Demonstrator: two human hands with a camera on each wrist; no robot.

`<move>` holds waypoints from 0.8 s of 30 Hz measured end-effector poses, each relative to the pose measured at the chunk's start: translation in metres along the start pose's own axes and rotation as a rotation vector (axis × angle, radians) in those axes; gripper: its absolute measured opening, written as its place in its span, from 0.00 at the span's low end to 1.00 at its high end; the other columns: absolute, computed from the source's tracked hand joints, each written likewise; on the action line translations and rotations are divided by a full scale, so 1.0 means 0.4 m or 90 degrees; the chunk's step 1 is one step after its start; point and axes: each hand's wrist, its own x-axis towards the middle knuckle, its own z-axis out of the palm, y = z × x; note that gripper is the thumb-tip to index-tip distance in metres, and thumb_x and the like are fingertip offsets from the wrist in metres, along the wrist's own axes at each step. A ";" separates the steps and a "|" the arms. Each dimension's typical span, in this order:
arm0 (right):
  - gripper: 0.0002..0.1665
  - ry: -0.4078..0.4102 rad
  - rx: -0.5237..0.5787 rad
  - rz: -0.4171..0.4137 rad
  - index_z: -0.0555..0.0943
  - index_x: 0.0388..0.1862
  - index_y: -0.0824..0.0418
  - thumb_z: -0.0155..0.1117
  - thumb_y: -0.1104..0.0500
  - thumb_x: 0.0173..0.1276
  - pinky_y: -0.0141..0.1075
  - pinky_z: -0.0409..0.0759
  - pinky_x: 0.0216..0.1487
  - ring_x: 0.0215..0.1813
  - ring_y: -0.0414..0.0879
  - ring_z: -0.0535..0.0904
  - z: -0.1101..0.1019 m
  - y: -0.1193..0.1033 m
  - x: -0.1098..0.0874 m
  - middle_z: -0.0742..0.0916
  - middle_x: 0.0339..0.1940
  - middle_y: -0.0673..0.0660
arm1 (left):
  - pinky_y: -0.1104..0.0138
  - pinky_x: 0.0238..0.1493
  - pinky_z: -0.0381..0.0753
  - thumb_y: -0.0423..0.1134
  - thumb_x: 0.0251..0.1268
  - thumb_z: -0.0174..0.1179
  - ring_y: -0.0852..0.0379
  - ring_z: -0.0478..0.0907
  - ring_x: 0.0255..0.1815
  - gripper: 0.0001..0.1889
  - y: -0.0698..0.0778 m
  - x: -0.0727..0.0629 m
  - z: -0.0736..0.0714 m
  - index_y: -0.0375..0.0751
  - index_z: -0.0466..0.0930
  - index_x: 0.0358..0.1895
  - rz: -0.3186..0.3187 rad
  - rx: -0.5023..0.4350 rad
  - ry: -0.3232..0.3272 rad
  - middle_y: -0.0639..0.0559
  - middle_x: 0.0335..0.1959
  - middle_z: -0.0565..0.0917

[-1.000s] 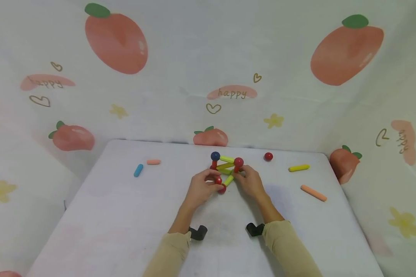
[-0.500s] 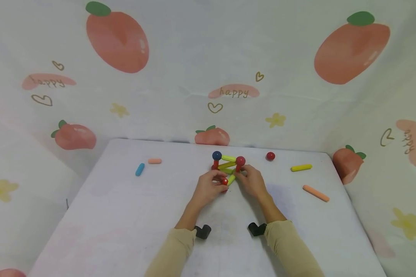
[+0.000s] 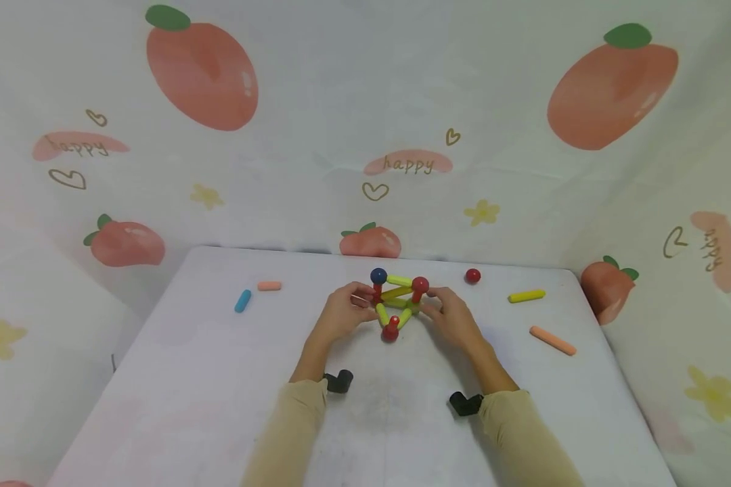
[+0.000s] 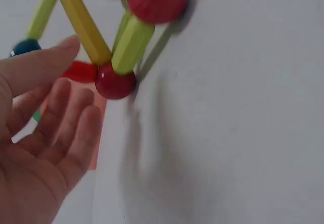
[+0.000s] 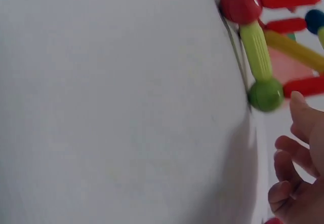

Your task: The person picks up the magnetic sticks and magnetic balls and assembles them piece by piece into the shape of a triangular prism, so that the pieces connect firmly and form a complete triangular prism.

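Note:
A magnetic stick-and-ball frame (image 3: pixel 396 293) stands mid-table. Its base joins red balls and a green ball (image 5: pixel 266 95) with yellow and lime sticks. Red sticks rise from the corners; a blue ball (image 3: pixel 378 276) and a red ball (image 3: pixel 420 285) cap two, joined by a lime stick (image 3: pixel 399 280). The front red stick (image 3: pixel 394 322) has a bare top. My left hand (image 3: pixel 343 314) is beside the left corner, its thumb and fingers spread around the red stick (image 4: pixel 81 71) without visibly gripping. Loosely bent, my right hand (image 3: pixel 453 318) has its thumb close to the right red stick (image 5: pixel 306 86).
A loose red ball (image 3: pixel 472 276) lies behind on the right, with a yellow stick (image 3: pixel 526 296) and a long orange stick (image 3: pixel 552 340) farther right. To the left lie a blue stick (image 3: pixel 243 301) and a short orange stick (image 3: pixel 269 286). A printed cloth (image 3: pixel 317 135) hangs behind.
My left hand has let go of the front red stick and moved left and back, exposing the front corner. My right hand has drawn slightly right, away from the frame.

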 end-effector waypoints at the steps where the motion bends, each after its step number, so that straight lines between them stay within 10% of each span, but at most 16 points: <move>1: 0.29 0.012 -0.001 0.004 0.74 0.70 0.54 0.63 0.47 0.75 0.54 0.79 0.65 0.61 0.57 0.79 -0.011 0.008 0.001 0.80 0.67 0.57 | 0.58 0.58 0.85 0.36 0.59 0.74 0.53 0.83 0.53 0.23 -0.004 0.012 -0.008 0.47 0.80 0.59 -0.006 0.012 0.001 0.51 0.53 0.84; 11: 0.30 0.222 -0.089 0.010 0.70 0.72 0.64 0.62 0.56 0.76 0.59 0.77 0.64 0.63 0.67 0.79 -0.076 0.085 0.065 0.71 0.70 0.67 | 0.52 0.67 0.79 0.43 0.64 0.71 0.47 0.83 0.57 0.23 -0.028 0.106 -0.017 0.42 0.81 0.62 0.011 0.086 -0.062 0.46 0.58 0.86; 24: 0.29 0.145 -0.108 0.102 0.67 0.75 0.62 0.55 0.58 0.78 0.61 0.75 0.67 0.65 0.69 0.76 -0.096 0.116 0.082 0.70 0.70 0.70 | 0.52 0.67 0.78 0.39 0.63 0.71 0.47 0.84 0.55 0.18 -0.026 0.119 0.009 0.39 0.86 0.56 -0.014 0.093 -0.034 0.44 0.51 0.89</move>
